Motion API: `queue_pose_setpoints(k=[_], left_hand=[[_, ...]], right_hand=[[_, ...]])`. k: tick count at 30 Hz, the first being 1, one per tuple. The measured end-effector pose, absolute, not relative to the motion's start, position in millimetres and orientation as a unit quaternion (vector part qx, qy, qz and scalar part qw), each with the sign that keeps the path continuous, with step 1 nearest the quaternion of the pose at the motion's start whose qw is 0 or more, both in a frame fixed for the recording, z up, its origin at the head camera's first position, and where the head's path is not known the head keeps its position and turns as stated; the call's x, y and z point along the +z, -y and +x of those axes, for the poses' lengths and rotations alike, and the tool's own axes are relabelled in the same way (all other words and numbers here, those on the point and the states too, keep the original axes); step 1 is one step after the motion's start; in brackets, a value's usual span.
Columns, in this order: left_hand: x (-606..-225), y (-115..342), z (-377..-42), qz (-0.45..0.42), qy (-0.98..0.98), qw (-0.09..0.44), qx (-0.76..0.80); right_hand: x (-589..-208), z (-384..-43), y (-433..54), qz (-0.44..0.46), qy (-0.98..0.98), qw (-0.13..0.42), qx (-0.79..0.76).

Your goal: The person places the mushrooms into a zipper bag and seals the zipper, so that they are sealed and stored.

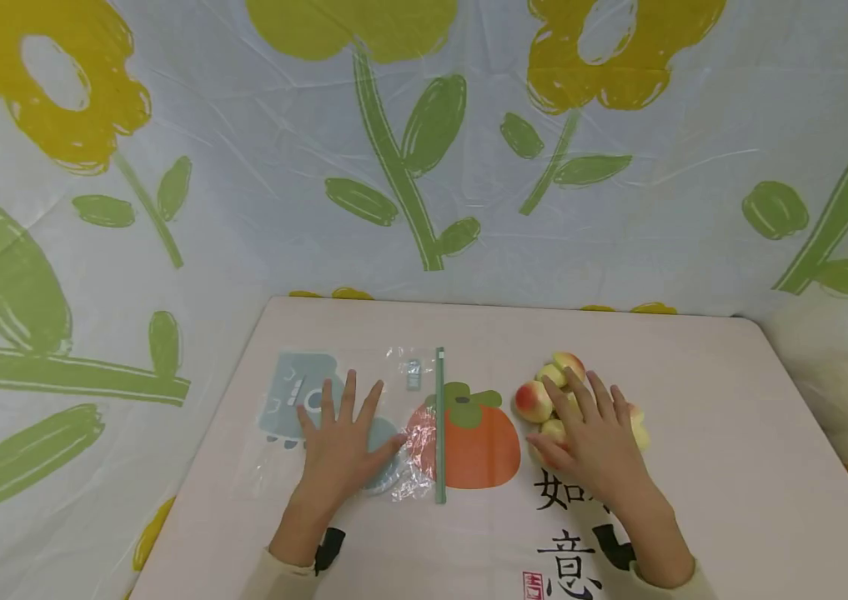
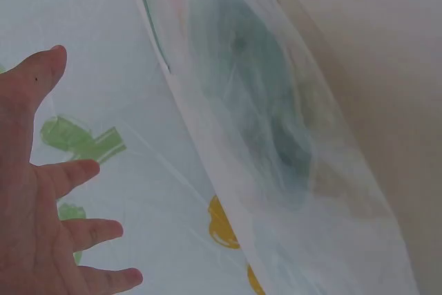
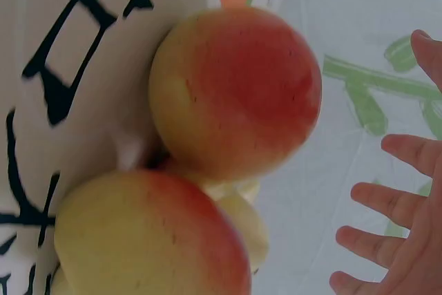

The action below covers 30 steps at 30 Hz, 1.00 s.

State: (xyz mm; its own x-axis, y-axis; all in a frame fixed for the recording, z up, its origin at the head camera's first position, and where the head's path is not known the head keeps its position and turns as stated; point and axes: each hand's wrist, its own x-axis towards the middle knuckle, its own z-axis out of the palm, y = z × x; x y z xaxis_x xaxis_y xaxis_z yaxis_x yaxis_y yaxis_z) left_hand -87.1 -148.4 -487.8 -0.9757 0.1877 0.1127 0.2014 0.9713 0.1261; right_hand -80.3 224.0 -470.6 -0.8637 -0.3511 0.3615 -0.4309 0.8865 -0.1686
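Observation:
A clear plastic zip bag [image 1: 412, 367] lies flat on the left part of the table, its green zip strip [image 1: 440, 425] running along the right side. Above the bag is my left hand [image 1: 341, 458], fingers straight and spread, holding nothing. Several yellow-and-red peaches [image 1: 534, 402] sit clustered on the right. My right hand [image 1: 599, 442] is over this cluster with its fingers extended and hides part of it. In the right wrist view, a gap shows between those fingers and the nearest peach [image 3: 238, 94].
The pale table top [image 1: 731, 433] carries a printed orange persimmon [image 1: 479, 450], a blue-grey print under the bag and black characters [image 1: 566, 562] near the front. A flower-patterned cloth [image 1: 243, 167] hangs behind and on both sides.

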Motion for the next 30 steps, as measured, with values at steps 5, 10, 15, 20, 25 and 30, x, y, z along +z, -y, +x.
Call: queue_pose_setpoints(k=[5,10,15,20,25,30], left_hand=[[-489.2,140.1,-86.6,-0.102,0.991,0.041,-0.076],[-491.2,134.3,-86.1,-0.109,0.99,0.034,-0.079],[-493.4,127.7,-85.4,-0.115,0.989,0.002,-0.098],[-496.0,121.9,-84.7,-0.121,0.985,-0.014,-0.122],[-498.7,118.6,-84.5,-0.138,0.979,-0.018,-0.151],[-504.6,116.9,-86.4,-0.142,0.977,-0.038,-0.156]], right_hand=[[-473.9,-82.2,-213.4,0.216,0.955,0.157,0.128],[-478.2,-82.8,-201.8,0.224,0.955,0.148,0.122],[-482.5,-83.3,-190.0,0.247,0.95,0.15,0.118],[-487.0,-85.3,-177.5,0.275,0.944,0.15,0.106],[-491.6,-87.5,-164.1,0.303,0.935,0.152,0.101],[-494.8,-87.3,-149.1,0.317,0.933,0.128,0.115]])
